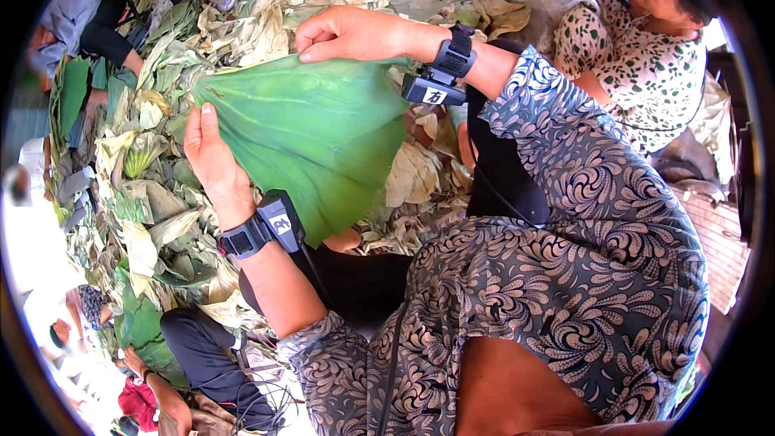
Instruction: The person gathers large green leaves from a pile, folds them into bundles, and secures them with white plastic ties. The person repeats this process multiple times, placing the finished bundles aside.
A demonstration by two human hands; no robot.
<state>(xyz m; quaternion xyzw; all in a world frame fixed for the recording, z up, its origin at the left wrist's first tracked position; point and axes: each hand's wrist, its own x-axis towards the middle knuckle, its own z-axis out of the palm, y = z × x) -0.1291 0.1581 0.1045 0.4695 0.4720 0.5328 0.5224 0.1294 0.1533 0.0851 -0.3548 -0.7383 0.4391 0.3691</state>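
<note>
A large green lotus leaf (315, 139), apparently folded into a fan shape, hangs spread in front of my body. Its narrow corner is pinched by my left hand (212, 160), with the thumb lying over the near face. Along the upper edge, my right hand (351, 36) holds the leaf between thumb and curled fingers. Pale veins run from the narrow corner towards the wide, rounded side. Both wrists carry a strapped black device with a cable. My lap is partly hidden behind the leaf.
Dry and wilted leaves (151, 206) cover the ground. A person in a spotted top (648, 85) sits close on my right. Other people work on the left, one holding a green leaf (142, 327). Loose black cables (260, 396) lie beside a dark-trousered leg (209, 363).
</note>
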